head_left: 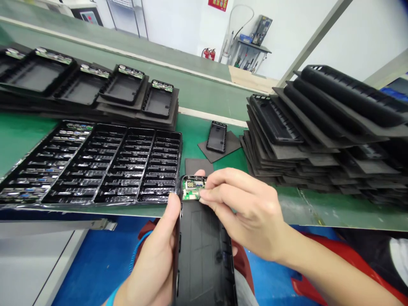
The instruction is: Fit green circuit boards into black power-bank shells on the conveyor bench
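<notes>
My left hand is wrapped round a black plastic case shell, which I hold open side up in front of me. At the shell's far end sits a green circuit board with a small digit display. The fingers of my right hand are pinched on the right part of this board, and their tips hide that edge. Just beyond the shell lies a dark foam sheet on the green bench.
A black compartment tray with several boards stands at left. Behind it, shells fitted with boards rest on dark sheets. A small shell lies mid-bench. Tall stacks of sheets and shells rise at right. The bench's front edge runs below.
</notes>
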`<state>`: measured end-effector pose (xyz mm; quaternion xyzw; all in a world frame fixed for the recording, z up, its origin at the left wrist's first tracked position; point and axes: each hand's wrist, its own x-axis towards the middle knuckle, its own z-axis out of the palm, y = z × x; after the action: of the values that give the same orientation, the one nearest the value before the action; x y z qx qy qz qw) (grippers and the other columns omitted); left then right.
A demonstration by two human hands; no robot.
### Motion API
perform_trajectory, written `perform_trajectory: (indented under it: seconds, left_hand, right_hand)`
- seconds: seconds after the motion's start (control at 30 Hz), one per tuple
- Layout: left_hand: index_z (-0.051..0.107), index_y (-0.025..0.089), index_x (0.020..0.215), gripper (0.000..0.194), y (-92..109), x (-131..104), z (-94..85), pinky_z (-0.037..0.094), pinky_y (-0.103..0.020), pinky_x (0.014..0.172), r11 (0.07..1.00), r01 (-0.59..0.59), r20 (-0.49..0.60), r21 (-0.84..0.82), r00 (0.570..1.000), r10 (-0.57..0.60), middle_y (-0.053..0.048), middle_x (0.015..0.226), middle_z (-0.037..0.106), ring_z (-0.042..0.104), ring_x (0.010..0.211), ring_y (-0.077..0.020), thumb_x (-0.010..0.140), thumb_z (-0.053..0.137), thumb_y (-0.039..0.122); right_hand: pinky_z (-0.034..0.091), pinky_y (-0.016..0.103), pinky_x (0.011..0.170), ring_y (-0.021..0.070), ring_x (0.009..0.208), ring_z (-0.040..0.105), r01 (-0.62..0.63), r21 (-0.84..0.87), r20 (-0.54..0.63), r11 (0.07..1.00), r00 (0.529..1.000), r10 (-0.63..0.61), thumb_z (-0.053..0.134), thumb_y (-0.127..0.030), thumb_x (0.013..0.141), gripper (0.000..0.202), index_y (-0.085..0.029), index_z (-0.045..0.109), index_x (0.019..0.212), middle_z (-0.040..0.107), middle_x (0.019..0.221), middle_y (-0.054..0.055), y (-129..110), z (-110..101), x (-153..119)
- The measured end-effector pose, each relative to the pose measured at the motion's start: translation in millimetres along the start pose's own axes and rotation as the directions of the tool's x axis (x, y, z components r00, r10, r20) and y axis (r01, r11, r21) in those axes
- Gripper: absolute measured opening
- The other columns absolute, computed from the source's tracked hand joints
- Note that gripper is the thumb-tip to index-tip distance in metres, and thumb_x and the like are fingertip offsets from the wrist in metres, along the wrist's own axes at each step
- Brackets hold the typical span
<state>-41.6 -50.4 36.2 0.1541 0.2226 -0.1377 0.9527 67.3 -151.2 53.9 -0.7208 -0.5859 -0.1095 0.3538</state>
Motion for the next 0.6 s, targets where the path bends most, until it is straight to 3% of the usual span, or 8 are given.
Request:
perform_trajectory:
  seconds: [0.27, 0.43, 0.6]
  left_hand:
    - [0.069, 0.018, 0.102, 0.057, -0.2, -2.6, 1.4, 0.048, -0.038, 0.084, 0.999, -0.009, 0.067, 0.036, 0.998, 0.006, -0.008, 0.084, 0.073, 0.067, 0.083, -0.0242, 0.09, 0.024, 0.051]
    - [0.067, 0.019, 0.106, 0.054, -2.4, -4.3, 2.5, 0.047, -0.036, 0.087, 0.999, -0.032, 0.031, 0.044, 0.999, 0.031, -0.007, 0.098, 0.072, 0.065, 0.092, -0.0237, 0.091, 0.025, 0.049]
    - [0.07, 0.016, 0.1, 0.053, -4.0, -3.4, 5.1, 0.048, -0.032, 0.083, 0.997, -0.05, 0.019, 0.064, 0.999, 0.049, -0.01, 0.095, 0.072, 0.065, 0.09, -0.0235, 0.088, 0.034, 0.053]
  right_hand:
    - [0.054, 0.022, 0.066, 0.0119, 0.078, 0.063, -0.056, 0.035, 0.012, 0.998, 0.998, 0.055, 0.055, -0.007, 0.082, 0.017, -0.017, 0.063, 0.071, 0.065, 0.079, 0.002, -2.6, -5.8, 0.9]
    - [0.053, 0.019, 0.064, 0.0106, 0.074, 0.064, -0.073, 0.072, 0.008, 0.995, 0.997, 0.073, 0.06, -0.006, 0.078, 0.013, -0.016, 0.064, 0.071, 0.066, 0.08, 0.002, -2.1, -7.4, 2.9]
    - [0.053, 0.02, 0.062, 0.0113, 0.072, 0.064, -0.11, 0.105, 0.017, 0.988, 0.994, 0.109, 0.06, -0.005, 0.078, 0.015, -0.018, 0.064, 0.07, 0.064, 0.076, 0.0, -2.7, -8.0, 4.2]
